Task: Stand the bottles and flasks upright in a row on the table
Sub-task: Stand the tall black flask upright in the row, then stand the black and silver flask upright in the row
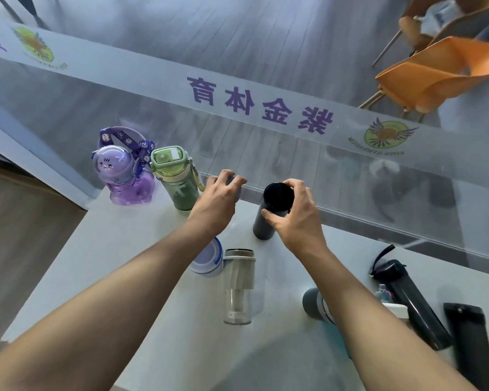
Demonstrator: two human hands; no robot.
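- Two bottles already stand upright at the far left of the counter [130, 249] in the head view: a purple cartoon bottle [124, 179] and, just beside it on the right, a green bottle [178, 179].
- Left hand [218, 198] is cupped over the top of a grey flask [233, 183] just right of the green bottle; the hand hides most of it, so I cannot tell whether the fingers are clamped or only resting there.
- Right hand [291, 213] grasps a dark flask [271, 210] near its cap, thumb on the near side and fingers round the far side. Its long axis is upright and it stands right of the grey flask, with a gap between them.
- Closing that gap leftward looks like the coming move, and the right hand is the one on it.
- Nearer the person, a clear tumbler [239, 286] lies on its side, long axis pointing toward the person, touching a blue-banded lid or cup [206, 261].
- Lying at the right are a grey bottle [314, 303] partly under the right forearm, a black sports bottle [410, 300] and a black flask [469, 342].
- Beyond the pale, smooth counter runs a glass partition [266, 103] with purple lettering, an orange chair [441, 71] behind it.
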